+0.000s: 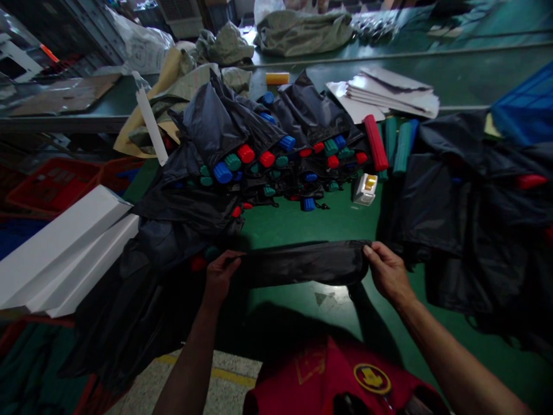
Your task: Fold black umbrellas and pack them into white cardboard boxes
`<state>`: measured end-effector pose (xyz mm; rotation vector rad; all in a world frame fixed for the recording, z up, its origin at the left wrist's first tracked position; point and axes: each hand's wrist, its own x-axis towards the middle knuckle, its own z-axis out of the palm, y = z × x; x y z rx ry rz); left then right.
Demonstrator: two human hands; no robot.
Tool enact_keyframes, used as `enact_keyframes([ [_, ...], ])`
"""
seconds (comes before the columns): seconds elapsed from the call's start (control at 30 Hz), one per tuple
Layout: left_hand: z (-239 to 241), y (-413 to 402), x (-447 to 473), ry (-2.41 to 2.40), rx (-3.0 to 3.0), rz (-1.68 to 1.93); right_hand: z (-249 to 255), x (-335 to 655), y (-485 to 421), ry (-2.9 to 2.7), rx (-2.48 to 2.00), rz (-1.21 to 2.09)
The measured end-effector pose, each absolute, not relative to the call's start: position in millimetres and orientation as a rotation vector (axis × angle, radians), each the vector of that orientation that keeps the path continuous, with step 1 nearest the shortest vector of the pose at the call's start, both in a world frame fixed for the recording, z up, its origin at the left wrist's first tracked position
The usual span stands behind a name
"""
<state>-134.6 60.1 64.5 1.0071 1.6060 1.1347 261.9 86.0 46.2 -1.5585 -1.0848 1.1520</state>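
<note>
A long black fabric pouch [302, 264] is stretched level between my two hands, above the green tabletop [276, 227]. My left hand [222, 274] pinches its left end between thumb and fingers. At the other end, my right hand [389, 271] grips the pouch's upper corner, with a dark cord or strap dangling just below. Beyond the pouch lies a pile of black bags [211, 124], from whose mouths red, green and blue ribbed ends stick out. Whether the held pouch has anything inside, I cannot tell.
More black bags [436, 202] drape over the right side. Red [375, 141] and green [402, 147] ribbed rods lie near a small white-and-yellow box [365, 189]. White cartons [73, 248] stand at left above orange crates [54, 181]. White sheets [389, 92] rest at the back.
</note>
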Motion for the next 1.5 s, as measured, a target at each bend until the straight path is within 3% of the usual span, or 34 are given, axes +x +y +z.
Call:
enact_keyframes([
  [0.2,66,59,-138,1.459,0.941,1.121,51,270,86,-1.090,-1.511,1.160],
  [0.97,24,28,-87,1.951,0.501,1.290,36,253,51,-0.591,-1.775,1.128],
  [1.17,34,-19,-91,1.990,0.531,1.060,38,268,14,-0.387,-1.743,1.379],
  [1.5,45,-39,-89,1.953,0.503,0.786,51,273,0,-0.528,-1.964,1.407],
])
